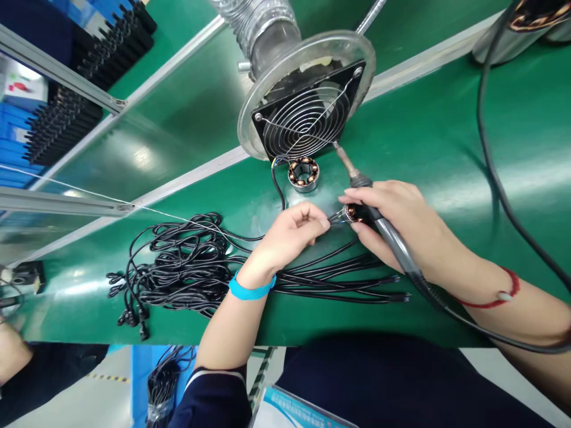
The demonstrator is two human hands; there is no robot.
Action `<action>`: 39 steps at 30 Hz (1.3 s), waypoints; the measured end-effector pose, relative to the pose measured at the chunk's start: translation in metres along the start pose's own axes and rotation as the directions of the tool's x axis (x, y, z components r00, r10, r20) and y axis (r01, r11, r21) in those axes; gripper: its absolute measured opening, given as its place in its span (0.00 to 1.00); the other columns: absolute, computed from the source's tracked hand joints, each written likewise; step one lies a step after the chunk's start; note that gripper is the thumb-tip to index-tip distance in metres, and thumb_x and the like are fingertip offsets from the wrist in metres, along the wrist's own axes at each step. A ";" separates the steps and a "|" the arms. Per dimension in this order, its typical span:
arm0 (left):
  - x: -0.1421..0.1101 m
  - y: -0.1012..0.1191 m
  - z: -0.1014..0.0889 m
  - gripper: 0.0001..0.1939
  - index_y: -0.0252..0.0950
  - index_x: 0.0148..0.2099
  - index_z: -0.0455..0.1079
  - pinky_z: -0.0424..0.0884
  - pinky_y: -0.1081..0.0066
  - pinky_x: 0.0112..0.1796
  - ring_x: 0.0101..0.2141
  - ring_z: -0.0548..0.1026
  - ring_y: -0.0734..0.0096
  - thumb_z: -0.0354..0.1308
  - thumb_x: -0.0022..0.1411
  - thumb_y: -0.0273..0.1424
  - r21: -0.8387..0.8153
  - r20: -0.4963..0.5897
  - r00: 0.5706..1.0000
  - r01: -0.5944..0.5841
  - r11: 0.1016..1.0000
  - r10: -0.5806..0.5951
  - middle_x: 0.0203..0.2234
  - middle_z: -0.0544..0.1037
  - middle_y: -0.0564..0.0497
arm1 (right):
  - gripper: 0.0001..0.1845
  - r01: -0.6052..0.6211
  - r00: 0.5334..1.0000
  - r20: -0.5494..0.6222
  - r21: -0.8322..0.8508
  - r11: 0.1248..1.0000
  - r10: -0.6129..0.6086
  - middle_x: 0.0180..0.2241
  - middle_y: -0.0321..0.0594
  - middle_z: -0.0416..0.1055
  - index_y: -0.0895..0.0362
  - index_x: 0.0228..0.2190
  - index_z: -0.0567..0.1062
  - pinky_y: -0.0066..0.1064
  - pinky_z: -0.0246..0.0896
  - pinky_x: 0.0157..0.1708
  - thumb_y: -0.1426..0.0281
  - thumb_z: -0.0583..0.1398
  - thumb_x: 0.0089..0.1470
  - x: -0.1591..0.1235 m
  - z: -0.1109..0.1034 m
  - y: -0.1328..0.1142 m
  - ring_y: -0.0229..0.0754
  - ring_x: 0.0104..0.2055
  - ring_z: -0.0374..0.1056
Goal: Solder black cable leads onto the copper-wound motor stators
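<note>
My left hand (294,233) pinches the end of a black cable (333,218), whose thin wires reach toward a small copper-wound stator (350,213). Between the fingers of my right hand (397,220) is that stator, and the same hand holds a soldering iron (357,175). The iron's tip points up and away, close to the fan guard. A second stator (304,174) rests on the green bench beyond my left hand, with a cable joined to it. Under my left forearm lie several black cables (330,276), their stripped ends to the right.
A fume extractor fan (307,116) with a round clear hood stands behind the stators. Coiled cables (182,267) cover the bench at left. Metal cylinders (504,38) stand at the back right. The iron's lead (488,148) loops at right. Another person's arm (13,353) shows at far left.
</note>
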State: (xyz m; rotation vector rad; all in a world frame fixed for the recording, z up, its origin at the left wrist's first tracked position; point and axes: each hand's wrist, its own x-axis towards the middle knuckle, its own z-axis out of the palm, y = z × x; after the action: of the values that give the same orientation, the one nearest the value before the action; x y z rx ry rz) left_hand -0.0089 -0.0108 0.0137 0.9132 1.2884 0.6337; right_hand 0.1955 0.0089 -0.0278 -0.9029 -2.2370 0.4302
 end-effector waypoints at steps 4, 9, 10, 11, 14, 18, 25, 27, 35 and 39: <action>0.004 0.001 0.004 0.10 0.33 0.26 0.69 0.57 0.78 0.23 0.19 0.60 0.85 0.67 0.50 0.30 -0.130 -0.070 0.997 0.009 0.992 -0.018 0.17 0.67 0.60 | 0.23 0.020 1.000 0.009 0.017 1.000 -0.021 0.40 0.41 0.77 0.52 0.55 0.65 0.46 0.65 0.44 0.71 0.58 0.59 0.000 -0.002 0.001 0.50 0.41 0.71; 0.006 0.001 0.018 0.19 0.33 0.25 0.71 0.61 0.76 0.26 0.21 0.63 0.83 0.77 0.38 0.37 -0.211 -0.118 0.991 0.040 0.977 -0.066 0.15 0.66 0.61 | 0.23 0.027 1.000 -0.006 0.048 0.998 -0.026 0.42 0.41 0.76 0.50 0.57 0.64 0.45 0.65 0.45 0.71 0.58 0.60 -0.001 -0.007 0.000 0.51 0.43 0.70; 0.006 0.000 0.019 0.19 0.33 0.25 0.71 0.61 0.76 0.26 0.21 0.62 0.83 0.77 0.39 0.37 -0.227 -0.114 0.991 0.040 0.973 -0.068 0.15 0.65 0.61 | 0.23 0.033 0.999 -0.007 0.046 0.998 -0.033 0.41 0.42 0.76 0.51 0.56 0.65 0.45 0.65 0.44 0.71 0.59 0.60 -0.001 -0.007 0.000 0.51 0.43 0.70; 0.006 -0.001 0.020 0.19 0.33 0.26 0.71 0.61 0.76 0.25 0.20 0.62 0.83 0.76 0.40 0.38 -0.241 -0.105 0.992 0.041 0.970 -0.068 0.15 0.65 0.61 | 0.22 0.042 0.999 -0.006 0.041 0.998 -0.041 0.41 0.42 0.76 0.52 0.55 0.65 0.45 0.66 0.43 0.71 0.59 0.61 0.000 -0.007 0.000 0.51 0.42 0.70; 0.005 -0.003 0.017 0.16 0.33 0.28 0.72 0.53 0.78 0.21 0.18 0.56 0.85 0.73 0.47 0.38 -0.264 -0.052 0.996 0.059 0.963 -0.075 0.15 0.61 0.62 | 0.18 0.065 0.998 -0.003 -0.006 0.998 -0.065 0.38 0.42 0.75 0.52 0.53 0.67 0.44 0.66 0.42 0.71 0.57 0.62 0.001 -0.005 -0.001 0.50 0.40 0.70; 0.004 -0.005 0.010 0.11 0.33 0.30 0.71 0.48 0.78 0.18 0.16 0.56 0.85 0.65 0.56 0.36 -0.265 0.061 0.995 0.091 0.960 -0.077 0.17 0.67 0.59 | 0.15 0.048 0.998 -0.047 -0.090 0.995 -0.052 0.34 0.37 0.76 0.50 0.51 0.68 0.43 0.65 0.42 0.71 0.56 0.63 0.002 -0.003 -0.006 0.48 0.38 0.71; 0.005 -0.005 0.023 0.08 0.34 0.31 0.70 0.65 0.76 0.29 0.25 0.68 0.79 0.56 0.64 0.27 0.177 0.011 0.996 -0.090 0.980 0.089 0.25 0.74 0.55 | 0.17 -0.066 0.980 -0.191 -0.033 0.997 0.059 0.34 0.37 0.77 0.52 0.52 0.69 0.39 0.66 0.35 0.75 0.58 0.61 0.005 0.002 -0.013 0.46 0.35 0.71; 0.002 0.000 0.018 0.08 0.34 0.32 0.70 0.67 0.74 0.35 0.30 0.71 0.75 0.54 0.65 0.25 0.344 -0.068 0.973 -0.186 0.920 0.222 0.26 0.74 0.55 | 0.21 -0.078 0.975 -0.209 -0.009 0.997 0.074 0.36 0.38 0.78 0.52 0.55 0.67 0.39 0.67 0.38 0.75 0.59 0.61 0.004 0.000 -0.010 0.47 0.38 0.73; -0.005 0.025 -0.024 0.13 0.33 0.52 0.71 0.70 0.68 0.42 0.37 0.74 0.68 0.54 0.67 0.28 0.710 -0.290 0.874 -0.076 0.701 0.388 0.37 0.76 0.49 | 0.29 -0.120 0.963 -0.233 0.078 0.990 0.135 0.37 0.38 0.80 0.45 0.58 0.67 0.37 0.73 0.41 0.79 0.62 0.59 -0.004 -0.029 -0.005 0.48 0.42 0.76; 0.006 0.039 -0.017 0.22 0.37 0.60 0.70 0.71 0.64 0.46 0.45 0.77 0.59 0.59 0.63 0.29 0.881 -0.194 0.946 0.051 0.471 0.261 0.45 0.77 0.44 | 0.30 -0.119 0.965 -0.225 0.074 0.990 0.133 0.38 0.37 0.79 0.43 0.58 0.66 0.35 0.75 0.39 0.79 0.61 0.59 -0.003 -0.033 -0.010 0.48 0.41 0.77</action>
State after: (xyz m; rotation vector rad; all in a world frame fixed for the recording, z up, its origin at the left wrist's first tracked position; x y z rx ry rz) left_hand -0.0208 0.0181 0.0430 1.8270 1.9065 0.1317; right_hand 0.2154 0.0020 -0.0001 -1.0130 -1.9542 0.4259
